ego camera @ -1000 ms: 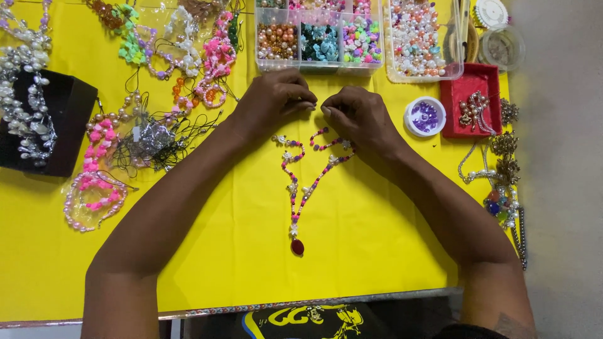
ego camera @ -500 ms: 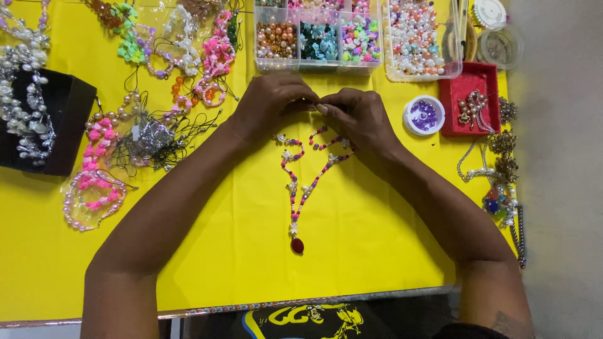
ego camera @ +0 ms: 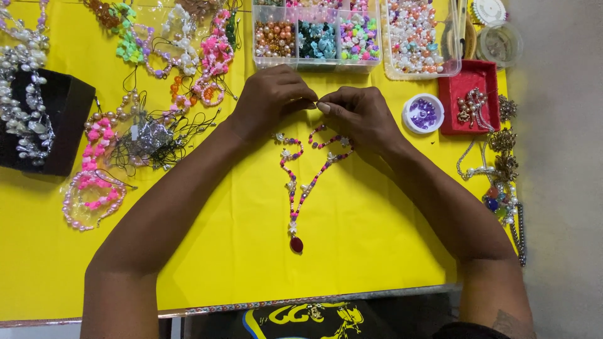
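- Over on the left, a black stand (ego camera: 59, 119) draped with pearl strings sits on the yellow cloth (ego camera: 220, 263), with pink bracelets (ego camera: 94, 188) near it.
- Next, the left hand (ego camera: 267, 100) lies knuckles up, fingers curled, thumb and forefinger pinched shut on something too small to make out.
- Just below and between both hands, the beaded necklace (ego camera: 301, 182) lies flat, its dark red pendant (ego camera: 296, 243) toward the person.
- Then the right hand (ego camera: 358, 116) mirrors the left, its pinched fingertips meeting the other's above the necklace's open ends.
- Beyond them stands a clear bead box (ego camera: 317, 37); further right, a red tray (ego camera: 471, 97).
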